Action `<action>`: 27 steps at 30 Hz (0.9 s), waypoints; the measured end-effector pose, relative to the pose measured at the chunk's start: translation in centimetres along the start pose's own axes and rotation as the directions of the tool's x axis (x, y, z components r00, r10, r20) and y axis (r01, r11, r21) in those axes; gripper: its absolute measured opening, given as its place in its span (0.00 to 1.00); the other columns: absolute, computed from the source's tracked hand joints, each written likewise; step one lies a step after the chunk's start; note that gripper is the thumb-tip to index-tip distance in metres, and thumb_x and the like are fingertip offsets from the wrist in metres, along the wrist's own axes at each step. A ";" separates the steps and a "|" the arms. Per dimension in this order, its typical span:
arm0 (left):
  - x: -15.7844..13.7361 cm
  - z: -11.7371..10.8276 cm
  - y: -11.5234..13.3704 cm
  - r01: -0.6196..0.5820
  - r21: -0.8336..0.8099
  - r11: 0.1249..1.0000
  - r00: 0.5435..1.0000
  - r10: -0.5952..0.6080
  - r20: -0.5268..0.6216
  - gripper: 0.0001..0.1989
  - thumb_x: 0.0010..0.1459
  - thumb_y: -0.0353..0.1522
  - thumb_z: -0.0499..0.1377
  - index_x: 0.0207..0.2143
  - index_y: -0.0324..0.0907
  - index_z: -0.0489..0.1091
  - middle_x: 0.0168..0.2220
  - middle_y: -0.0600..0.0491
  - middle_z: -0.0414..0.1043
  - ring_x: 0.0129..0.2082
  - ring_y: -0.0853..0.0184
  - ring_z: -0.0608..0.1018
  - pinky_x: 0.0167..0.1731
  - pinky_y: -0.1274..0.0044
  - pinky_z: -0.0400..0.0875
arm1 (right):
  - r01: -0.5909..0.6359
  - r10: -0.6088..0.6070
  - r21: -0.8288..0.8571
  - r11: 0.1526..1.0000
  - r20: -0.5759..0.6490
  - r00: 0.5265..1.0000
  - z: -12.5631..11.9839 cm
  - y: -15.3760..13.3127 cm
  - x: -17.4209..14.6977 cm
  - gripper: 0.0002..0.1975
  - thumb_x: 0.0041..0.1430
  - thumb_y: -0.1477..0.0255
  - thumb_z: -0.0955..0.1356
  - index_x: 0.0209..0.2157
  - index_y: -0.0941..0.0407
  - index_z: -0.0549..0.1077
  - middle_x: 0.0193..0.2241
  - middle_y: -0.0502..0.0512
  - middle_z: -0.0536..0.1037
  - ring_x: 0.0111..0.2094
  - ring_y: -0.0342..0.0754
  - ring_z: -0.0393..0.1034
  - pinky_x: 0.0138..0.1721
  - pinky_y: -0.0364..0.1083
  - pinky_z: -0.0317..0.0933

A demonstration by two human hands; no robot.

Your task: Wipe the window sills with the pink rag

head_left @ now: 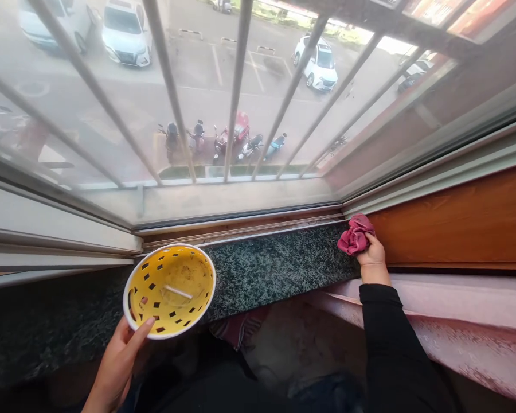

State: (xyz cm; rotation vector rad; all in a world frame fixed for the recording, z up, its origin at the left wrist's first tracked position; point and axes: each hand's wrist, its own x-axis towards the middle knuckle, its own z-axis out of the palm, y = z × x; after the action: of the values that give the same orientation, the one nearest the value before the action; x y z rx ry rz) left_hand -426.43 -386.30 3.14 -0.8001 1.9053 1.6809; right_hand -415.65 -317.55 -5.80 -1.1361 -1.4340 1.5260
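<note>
My left hand (pixel 121 357) grips the rim of a yellow plastic basket (pixel 184 272), thumb over the white edge and fingers underneath. Diamond-shaped holes dot the basket's wall, and a short white stick (pixel 178 292) lies inside on its stained bottom. At the right end of the dark speckled stone windowsill (pixel 275 267), my right hand (pixel 373 252) is closed on a crumpled pink cloth (pixel 356 234). The cloth touches the corner where the sill meets the window frame. The fingers of the right hand are partly hidden by the cloth.
Behind the sill runs a window track (pixel 241 225) below the glass, with metal bars (pixel 239 86) outside. A brown wooden panel (pixel 456 221) borders the right side. Below it hangs a pink curtain (pixel 464 327). Parked cars and scooters show outside.
</note>
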 end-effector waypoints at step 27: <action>-1.0 0.0 0.8 -0.002 0.021 1.000 1.000 0.002 -0.012 0.41 0.42 0.48 0.75 0.58 0.44 0.72 0.50 0.46 0.80 0.51 0.52 0.81 0.47 0.70 0.80 | 0.284 -0.452 -0.740 0.609 -0.030 0.891 7.9 4.3 -2.1 0.27 0.46 0.76 0.65 0.51 0.61 0.73 0.58 0.72 0.71 0.61 0.64 0.64 0.64 0.66 0.54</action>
State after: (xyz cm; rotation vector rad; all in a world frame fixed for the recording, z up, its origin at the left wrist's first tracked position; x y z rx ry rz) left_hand -426.32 -386.09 4.42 -0.8027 1.9293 1.6580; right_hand -422.14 -322.61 -10.01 -1.2694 -2.0351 0.4871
